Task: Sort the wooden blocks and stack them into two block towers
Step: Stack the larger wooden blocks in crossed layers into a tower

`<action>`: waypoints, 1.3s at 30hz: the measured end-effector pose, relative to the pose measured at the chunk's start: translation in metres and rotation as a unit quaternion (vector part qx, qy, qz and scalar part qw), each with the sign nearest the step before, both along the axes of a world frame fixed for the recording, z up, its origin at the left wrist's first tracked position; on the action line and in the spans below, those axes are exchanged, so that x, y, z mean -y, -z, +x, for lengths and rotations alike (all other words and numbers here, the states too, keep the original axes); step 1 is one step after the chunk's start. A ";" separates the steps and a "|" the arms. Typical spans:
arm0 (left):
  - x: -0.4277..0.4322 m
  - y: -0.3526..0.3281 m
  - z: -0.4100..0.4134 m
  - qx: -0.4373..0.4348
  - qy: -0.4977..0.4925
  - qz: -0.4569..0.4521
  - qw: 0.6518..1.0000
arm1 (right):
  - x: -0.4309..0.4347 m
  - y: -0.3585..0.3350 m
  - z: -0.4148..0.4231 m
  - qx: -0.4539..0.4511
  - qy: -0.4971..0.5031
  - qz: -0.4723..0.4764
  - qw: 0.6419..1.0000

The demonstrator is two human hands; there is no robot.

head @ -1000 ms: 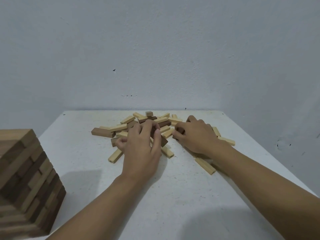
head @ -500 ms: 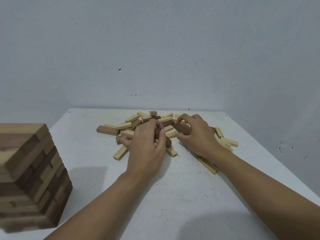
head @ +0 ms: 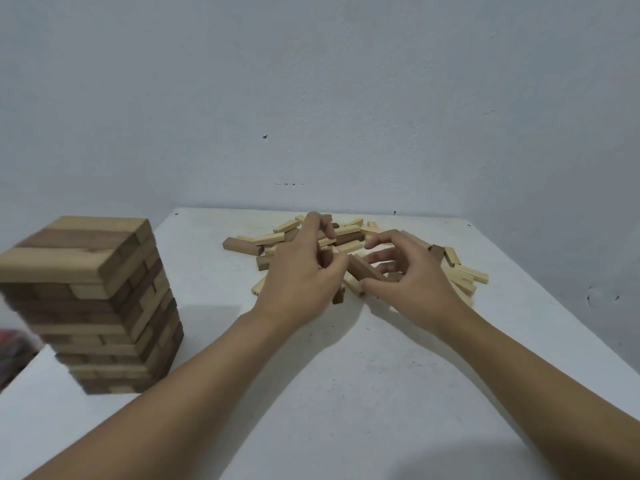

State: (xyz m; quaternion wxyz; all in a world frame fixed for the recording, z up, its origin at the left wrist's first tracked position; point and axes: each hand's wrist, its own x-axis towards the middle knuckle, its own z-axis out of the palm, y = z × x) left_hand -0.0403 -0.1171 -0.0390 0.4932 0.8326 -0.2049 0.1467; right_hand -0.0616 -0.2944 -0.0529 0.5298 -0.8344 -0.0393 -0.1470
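A loose pile of light and dark wooden blocks [head: 346, 237] lies at the far middle of the white table [head: 346, 375]. My left hand [head: 298, 275] sits over the pile's left side, its fingers curled around dark blocks that stick out below the palm. My right hand [head: 412, 278] hovers over the pile's right side with curled fingers, gripping one dark brown block [head: 363, 271] that slants toward my left hand. A tall tower of mixed light and dark blocks [head: 93, 299] stands at the table's left edge.
A single dark block [head: 242, 245] lies at the pile's left end, and light blocks [head: 467, 273] spread to the right. A pale wall [head: 311, 98] rises right behind the table. Something dark and red [head: 14, 348] shows below the left edge.
Both hands have lifted slightly off the pile with dark blocks in their fingers. The view has swung left, so the tower shows more fully.
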 end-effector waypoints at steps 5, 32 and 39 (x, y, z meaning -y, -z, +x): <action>-0.025 0.009 -0.030 -0.066 0.026 0.076 0.995 | -0.008 0.001 -0.020 0.011 -0.074 -0.070 0.995; -0.070 0.030 -0.068 0.105 -0.013 0.338 0.935 | -0.010 0.026 -0.036 0.057 -0.215 -0.147 0.964; -0.076 0.033 -0.063 0.053 0.061 0.324 0.943 | -0.012 0.031 -0.031 0.084 -0.188 -0.184 0.961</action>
